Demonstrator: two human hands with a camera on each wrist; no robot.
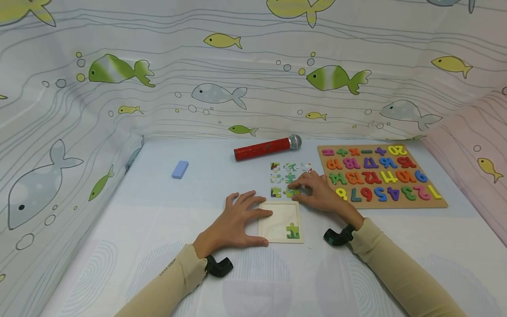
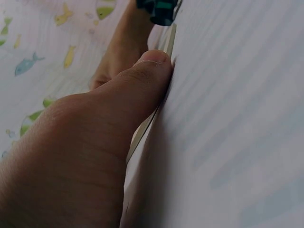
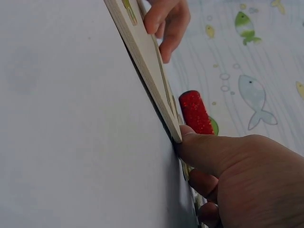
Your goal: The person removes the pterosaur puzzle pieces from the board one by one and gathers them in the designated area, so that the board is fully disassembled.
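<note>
A shallow square wooden puzzle tray (image 1: 273, 224) lies on the table, with one green jigsaw piece (image 1: 293, 231) in its lower right corner. My left hand (image 1: 236, 223) spreads over the tray's left side. Its thumb lies along the near edge and its index finger reaches over the inside. Beyond the tray, my right hand (image 1: 318, 193) pinches a green puzzle piece (image 1: 292, 193) between thumb and fingers, low at the table. Several loose pieces (image 1: 276, 178) lie in rows beside those fingers. In the right wrist view, the right thumb (image 3: 209, 151) is by the tray's corner.
A number board (image 1: 396, 204) with coloured digits lies to the right, close to my right hand. A red microphone (image 1: 263, 149) lies at the back, and a blue block (image 1: 180, 169) at the left. Fish-patterned cloth walls (image 1: 166, 110) surround the table.
</note>
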